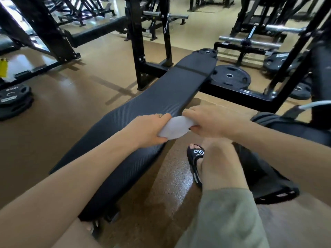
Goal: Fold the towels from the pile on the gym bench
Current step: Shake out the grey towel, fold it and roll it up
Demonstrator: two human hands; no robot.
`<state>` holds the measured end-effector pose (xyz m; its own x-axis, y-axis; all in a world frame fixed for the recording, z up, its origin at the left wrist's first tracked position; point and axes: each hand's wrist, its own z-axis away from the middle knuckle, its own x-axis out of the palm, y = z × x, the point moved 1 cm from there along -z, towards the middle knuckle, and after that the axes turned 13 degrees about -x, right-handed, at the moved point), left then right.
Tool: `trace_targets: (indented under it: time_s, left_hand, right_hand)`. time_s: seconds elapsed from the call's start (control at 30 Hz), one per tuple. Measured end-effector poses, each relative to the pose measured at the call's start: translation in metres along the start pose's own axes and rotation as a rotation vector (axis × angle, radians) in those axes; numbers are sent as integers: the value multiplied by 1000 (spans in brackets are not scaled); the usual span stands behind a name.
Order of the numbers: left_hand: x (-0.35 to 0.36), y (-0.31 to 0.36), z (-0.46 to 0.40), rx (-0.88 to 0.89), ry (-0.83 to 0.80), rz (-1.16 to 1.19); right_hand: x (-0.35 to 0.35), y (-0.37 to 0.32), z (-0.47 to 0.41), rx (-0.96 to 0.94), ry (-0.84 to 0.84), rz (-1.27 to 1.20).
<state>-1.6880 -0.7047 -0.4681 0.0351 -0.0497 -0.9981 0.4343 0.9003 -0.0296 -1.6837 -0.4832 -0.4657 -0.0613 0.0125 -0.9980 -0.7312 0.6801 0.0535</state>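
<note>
Figure: a small white towel held between both hands at the right edge of the black worktop, partly over the pad and partly beyond it. From my remote seat I read the left hand as gripping the towel's near-left end, fingers curled round the cloth; the right hand grips the far-right end, fingers likewise clamped on it. The towel looks bunched between the two grips — no flat panel shows yet. No pile of towels is visible on the worktop in this view.

Judgement on the step: I would draw the hands apart to tension the cloth, lay it flat on the pad away from the edge, then match corners before creasing. Working this close to the edge risks the towel slipping toward the floor beside the sandalled foot. Weight plates lie beyond the worktop's far end.
</note>
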Motion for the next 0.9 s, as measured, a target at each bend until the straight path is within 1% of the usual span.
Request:
trace_targets:
  time_s: [0.07, 0.17, 0.27, 0.43, 0.53, 0.6, 0.73, 0.8, 0.9]
  left_hand:
    - [-16, 26, -22, 62, 61, 43]
    - [-39, 74, -57, 176, 112, 82]
    - [-48, 127, -86, 284, 115, 48]
    - [-33, 204, -118, 407, 66, 19]
    - [-11, 231, -128, 463, 53, 91]
    - [5, 246, -130, 502, 59, 98]
    - [31, 280, -130, 471, -5, 153]
    - [42, 295, -130, 443, 14, 146]
    - [58, 309, -130, 399, 61, 76]
  right_hand:
    - [-21, 19, 30, 112, -25, -6]
    - [-41, 45, 83, 236, 14, 12]
    - [-45, 60, 138, 361, -1, -4]
    - [-32, 66, 210, 497, -19, -58]
    - [-16, 72, 237, 569, -26, -89]
    - [-4, 77, 251, 603, -34, -71]
    - [23, 86, 273, 663, -71, -14]
    - [33, 91, 283, 694, -82, 14]
    - [47, 96, 291, 718, -141, 53]
